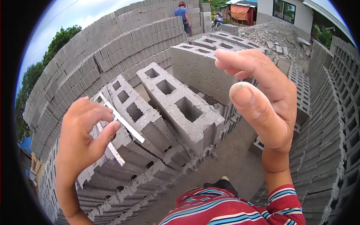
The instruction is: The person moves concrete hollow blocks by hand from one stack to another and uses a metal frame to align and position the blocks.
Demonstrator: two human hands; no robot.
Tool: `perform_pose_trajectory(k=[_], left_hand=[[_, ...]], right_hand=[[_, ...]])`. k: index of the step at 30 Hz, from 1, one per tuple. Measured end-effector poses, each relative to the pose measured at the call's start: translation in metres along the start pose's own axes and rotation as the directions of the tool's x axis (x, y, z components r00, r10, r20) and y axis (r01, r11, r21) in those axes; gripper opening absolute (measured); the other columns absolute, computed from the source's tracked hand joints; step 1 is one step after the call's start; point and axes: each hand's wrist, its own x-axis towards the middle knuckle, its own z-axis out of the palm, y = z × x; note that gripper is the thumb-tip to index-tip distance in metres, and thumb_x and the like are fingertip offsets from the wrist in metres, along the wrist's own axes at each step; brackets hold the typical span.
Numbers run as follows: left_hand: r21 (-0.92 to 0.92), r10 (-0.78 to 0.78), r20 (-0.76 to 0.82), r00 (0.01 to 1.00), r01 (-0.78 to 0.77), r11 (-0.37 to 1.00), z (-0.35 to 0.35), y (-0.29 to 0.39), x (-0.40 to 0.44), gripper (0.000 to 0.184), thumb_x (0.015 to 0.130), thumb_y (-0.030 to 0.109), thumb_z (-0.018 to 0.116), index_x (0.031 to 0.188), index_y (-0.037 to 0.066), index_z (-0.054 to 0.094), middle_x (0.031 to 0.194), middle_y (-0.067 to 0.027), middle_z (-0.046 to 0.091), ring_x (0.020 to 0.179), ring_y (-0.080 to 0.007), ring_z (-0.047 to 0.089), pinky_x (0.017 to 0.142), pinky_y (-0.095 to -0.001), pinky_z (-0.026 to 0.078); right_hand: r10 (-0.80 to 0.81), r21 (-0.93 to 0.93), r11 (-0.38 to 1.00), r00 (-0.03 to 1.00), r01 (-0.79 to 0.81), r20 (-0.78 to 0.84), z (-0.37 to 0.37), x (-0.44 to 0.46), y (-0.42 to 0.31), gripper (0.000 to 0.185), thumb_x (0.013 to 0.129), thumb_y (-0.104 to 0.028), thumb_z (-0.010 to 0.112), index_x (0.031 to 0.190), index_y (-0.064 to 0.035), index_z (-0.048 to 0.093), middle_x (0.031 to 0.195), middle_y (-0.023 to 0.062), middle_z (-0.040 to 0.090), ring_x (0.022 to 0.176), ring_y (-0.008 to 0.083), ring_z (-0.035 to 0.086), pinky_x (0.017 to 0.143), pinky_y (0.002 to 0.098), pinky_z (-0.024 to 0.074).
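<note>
On the left, my left hand has its fingers curled and its thumb close to the fingertips, around a narrow white frame. Two long strips of this frame lie along the top of the stacked blocks; my fingers hide its middle. My right hand is raised in the air, thumb and fingers wide apart, with nothing between them. Between the hands, a grey hollow concrete block lies at an angle, its three square holes facing up. Another hollow block sits just left of it, nearer the frame.
Larger hollow blocks stand beyond my right fingers. Tall rows of stacked blocks rise behind, and another block wall runs along the right. A person in blue, a motorcycle and a rubble heap are farther back.
</note>
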Motion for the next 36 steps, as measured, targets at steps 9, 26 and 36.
perform_pose_trajectory(k=[9,26,36], left_hand=[[0.292,-0.213,0.531,0.82,0.059,0.955,0.155,-0.107,0.163,0.056,0.068,0.046,0.065,0.099,-0.001,0.062,0.086,-0.0185,0.063,0.092,-0.0323,0.057,0.082,-0.0393,0.044],[0.042,-0.22,0.719,0.659,0.275,0.961,0.221,-0.125,0.173,0.053,0.053,0.047,0.069,0.066,-0.005,0.063,0.072,-0.0214,0.063,0.073,-0.0311,0.063,0.066,-0.0343,0.049],[0.1,-0.264,0.811,0.523,0.322,0.941,0.178,-0.079,0.198,0.056,0.055,0.042,0.07,0.087,-0.004,0.067,0.091,-0.0214,0.063,0.083,-0.0301,0.062,0.071,-0.0357,0.05]], right_hand=[[0.004,-0.23,0.968,0.906,0.103,0.423,-0.007,-0.033,0.103,0.027,0.067,-0.017,0.069,0.09,-0.0039,0.06,0.087,0.0078,0.052,0.082,0.0244,0.049,0.07,0.0331,0.038],[0.156,-0.256,0.883,0.27,0.393,0.95,0.138,0.036,0.169,0.033,0.055,-0.026,0.069,0.081,-0.0064,0.064,0.079,0.0034,0.062,0.103,0.0186,0.046,0.101,0.0398,0.0257],[0.08,-0.202,0.815,0.24,0.543,0.967,0.083,0.049,0.163,0.03,0.054,-0.015,0.066,0.082,-0.0041,0.062,0.083,0.0065,0.061,0.106,0.0185,0.049,0.109,0.0433,0.0199]])
